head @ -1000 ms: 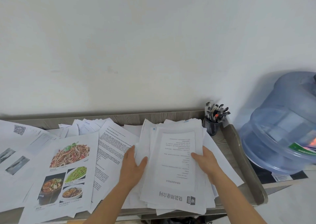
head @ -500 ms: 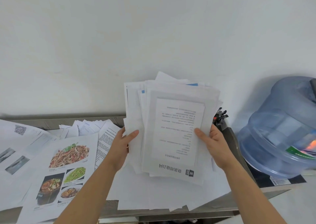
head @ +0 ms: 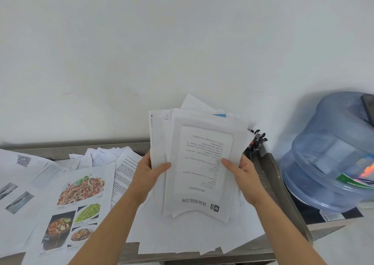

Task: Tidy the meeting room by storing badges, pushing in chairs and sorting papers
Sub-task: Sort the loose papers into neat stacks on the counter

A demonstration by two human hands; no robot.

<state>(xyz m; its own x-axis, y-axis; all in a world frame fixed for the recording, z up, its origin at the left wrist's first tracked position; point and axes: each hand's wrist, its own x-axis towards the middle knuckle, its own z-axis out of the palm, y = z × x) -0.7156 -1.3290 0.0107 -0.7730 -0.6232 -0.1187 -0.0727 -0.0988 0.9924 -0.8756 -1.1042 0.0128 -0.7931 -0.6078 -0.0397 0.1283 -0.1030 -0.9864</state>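
Observation:
A thick stack of white printed papers (head: 199, 159) stands nearly upright above the table, its lower edge touching the sheets below. My left hand (head: 148, 173) grips the stack's left edge, thumb on the front. My right hand (head: 241, 173) grips its right edge the same way. The top sheet carries upside-down text and a dark logo near the bottom. More loose white sheets (head: 182, 236) lie flat under the stack.
Food-photo printouts (head: 79, 202) and other loose pages (head: 26, 169) cover the grey table (head: 271, 175) to the left. A pen cup (head: 256, 143) stands behind the stack at the back right. A blue water jug (head: 332, 155) lies right of the table. A white wall is behind.
Both hands lifted the stack from flat on the table to upright, then lowered it slightly so its bottom edge meets the sheets below.

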